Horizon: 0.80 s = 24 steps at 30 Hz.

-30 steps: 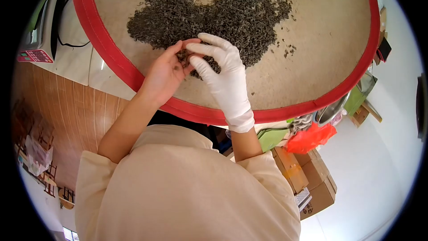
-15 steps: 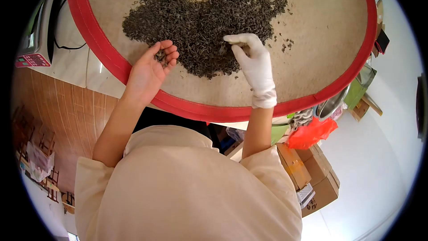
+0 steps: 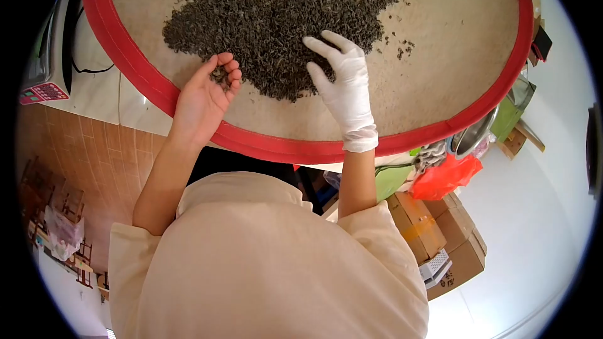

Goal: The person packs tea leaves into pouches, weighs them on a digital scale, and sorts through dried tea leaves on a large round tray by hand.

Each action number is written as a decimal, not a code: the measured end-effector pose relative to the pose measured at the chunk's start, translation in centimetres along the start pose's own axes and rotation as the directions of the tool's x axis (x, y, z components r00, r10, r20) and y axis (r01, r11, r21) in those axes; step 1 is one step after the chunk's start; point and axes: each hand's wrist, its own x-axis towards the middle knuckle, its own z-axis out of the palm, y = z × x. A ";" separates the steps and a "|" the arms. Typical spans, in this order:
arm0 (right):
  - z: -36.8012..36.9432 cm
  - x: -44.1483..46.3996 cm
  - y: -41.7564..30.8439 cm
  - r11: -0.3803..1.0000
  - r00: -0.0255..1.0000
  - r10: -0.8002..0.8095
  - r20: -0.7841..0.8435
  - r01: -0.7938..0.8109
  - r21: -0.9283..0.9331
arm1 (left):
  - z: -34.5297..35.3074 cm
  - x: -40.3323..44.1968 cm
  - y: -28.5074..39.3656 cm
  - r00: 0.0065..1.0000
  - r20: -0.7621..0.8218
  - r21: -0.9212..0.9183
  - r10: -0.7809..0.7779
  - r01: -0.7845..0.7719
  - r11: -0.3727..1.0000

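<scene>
A heap of dark, curled dried tea leaves lies spread on a large round tray with a red cloth rim. My left hand is bare, palm up at the heap's near left edge, its fingers curled around a small cluster of the leaves. My right hand wears a white glove. Its thumb and fingers are apart over the near right part of the heap, and nothing shows between them. A few loose bits lie to the right of the heap.
On the right, below the rim, are a red plastic bag, a metal bowl and cardboard boxes. A pink-labelled box stands at the left with a black cord beside it. Wooden flooring shows below.
My right hand has gone from a near pinch to spread fingers and shifted slightly left. My left hand stays cupped around its leaves. The whole view has shifted a little.
</scene>
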 end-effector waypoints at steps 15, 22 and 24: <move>2.9 -1.9 -1.1 0.981 0.987 -0.157 -0.022 0.153 -0.123 | 1.2 -0.5 -0.7 0.999 -0.036 -0.005 -0.013 0.012 1.000; 1.4 -2.4 0.7 0.864 0.856 0.433 -0.283 -0.304 0.402 | 0.0 -0.5 -0.3 1.000 -0.011 0.014 0.010 -0.009 1.000; -0.6 -1.9 0.5 0.521 0.740 0.673 -0.001 -0.473 0.711 | -0.1 -0.5 -0.3 1.000 -0.013 0.023 0.010 -0.010 1.000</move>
